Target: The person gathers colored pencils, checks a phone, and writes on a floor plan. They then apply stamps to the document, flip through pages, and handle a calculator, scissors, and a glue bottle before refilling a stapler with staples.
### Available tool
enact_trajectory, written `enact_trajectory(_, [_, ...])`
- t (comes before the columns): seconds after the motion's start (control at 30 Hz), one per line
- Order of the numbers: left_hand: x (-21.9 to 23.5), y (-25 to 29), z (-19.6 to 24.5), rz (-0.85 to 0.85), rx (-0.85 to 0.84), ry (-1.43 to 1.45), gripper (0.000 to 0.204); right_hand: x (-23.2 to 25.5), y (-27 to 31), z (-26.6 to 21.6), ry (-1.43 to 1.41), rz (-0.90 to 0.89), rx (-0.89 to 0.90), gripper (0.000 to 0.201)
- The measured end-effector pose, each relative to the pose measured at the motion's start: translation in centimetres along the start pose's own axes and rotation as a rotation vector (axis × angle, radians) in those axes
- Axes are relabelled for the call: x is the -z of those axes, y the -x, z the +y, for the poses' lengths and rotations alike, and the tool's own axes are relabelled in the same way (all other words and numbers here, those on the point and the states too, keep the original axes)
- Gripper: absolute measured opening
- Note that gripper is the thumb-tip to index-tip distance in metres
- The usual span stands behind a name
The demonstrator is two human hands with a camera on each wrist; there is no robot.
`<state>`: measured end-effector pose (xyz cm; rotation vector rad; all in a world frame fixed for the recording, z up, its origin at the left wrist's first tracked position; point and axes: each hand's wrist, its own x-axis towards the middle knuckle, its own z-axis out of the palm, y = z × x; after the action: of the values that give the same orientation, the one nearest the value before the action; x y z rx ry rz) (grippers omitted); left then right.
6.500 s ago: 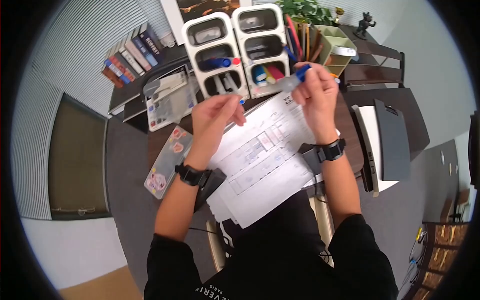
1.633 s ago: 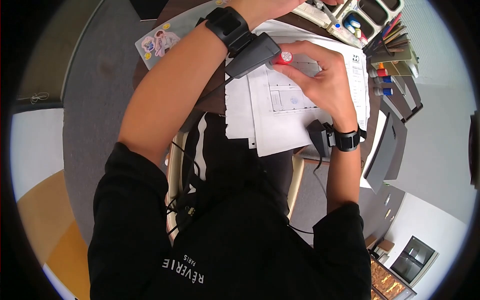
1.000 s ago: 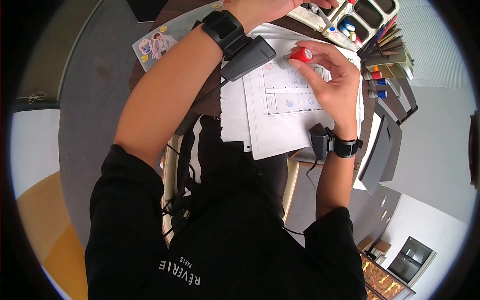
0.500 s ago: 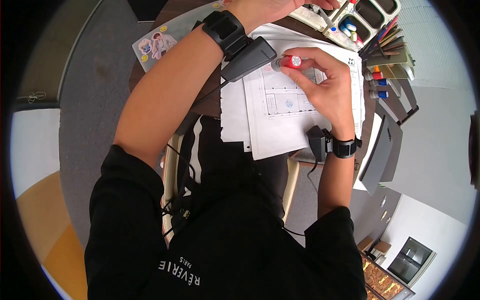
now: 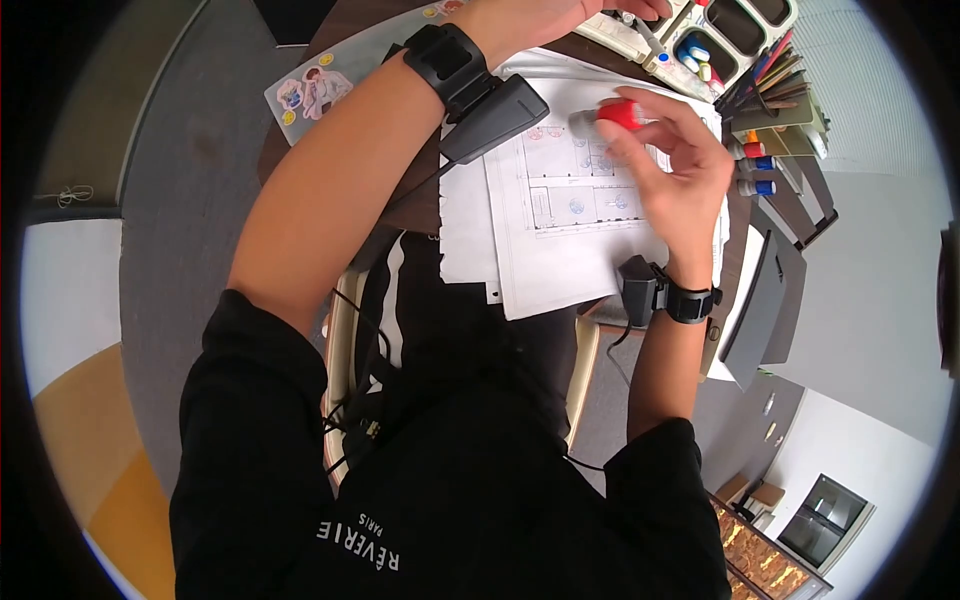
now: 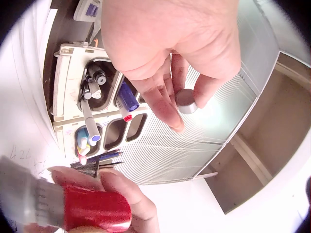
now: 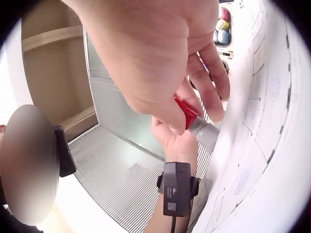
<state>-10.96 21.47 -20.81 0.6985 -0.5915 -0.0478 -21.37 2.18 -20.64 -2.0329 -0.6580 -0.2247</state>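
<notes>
In the head view my right hand (image 5: 685, 165) pinches a round stamp with a red handle (image 5: 619, 115) between thumb and fingers. Its grey end points left, tilted over the printed floor plan (image 5: 560, 250), which bears red and blue round imprints. The right wrist view shows the stamp's grey end (image 7: 206, 136) close to the paper. Farther up, mostly past the frame's top, is my left hand (image 5: 545, 18). Seen from the left wrist, that hand (image 6: 170, 43) holds a small grey round cap (image 6: 186, 101) between thumb and fingertips.
Several other stamps with red and blue handles, one of them a blue-handled stamp (image 5: 758, 188), stand right of the sheets. A white organizer (image 5: 632, 42) with markers is at the back, beside a pencil holder (image 5: 785, 90). A stickered case (image 5: 320, 85) lies left.
Earlier my right hand held a blue-topped thing; now it holds the red stamp. Over the last second the stamp swung left, then back up and right. The left arm has barely moved.
</notes>
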Motion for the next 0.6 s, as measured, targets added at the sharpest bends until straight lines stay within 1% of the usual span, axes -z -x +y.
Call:
enact_trajectory(0.13, [-0.08,-0.1,-0.15,0.013,0.008,-0.02,0.028,0.98,0.15,0.45,-0.014,0.041,-0.031,0.032])
enact_trajectory(0.33, [-0.12,0.04,-0.11,0.012,-0.001,-0.036,0.027,1.08,0.05,0.19,0.074,-0.009,-0.039,0.031])
enact_trajectory(0.43, [-0.14,0.02,-0.13,0.0,0.001,-0.039,0.028,0.74,-0.19,0.07,0.099,-0.045,-0.016,0.03])
enact_trajectory(0.5, [-0.11,-0.02,-0.14,-0.01,-0.001,-0.026,0.028,0.52,-0.36,0.07,0.118,-0.069,0.032,0.028])
enact_trajectory(0.6, [-0.13,0.04,-0.1,-0.017,-0.006,-0.016,0.029,0.31,-0.6,0.1,0.124,-0.094,0.024,0.027])
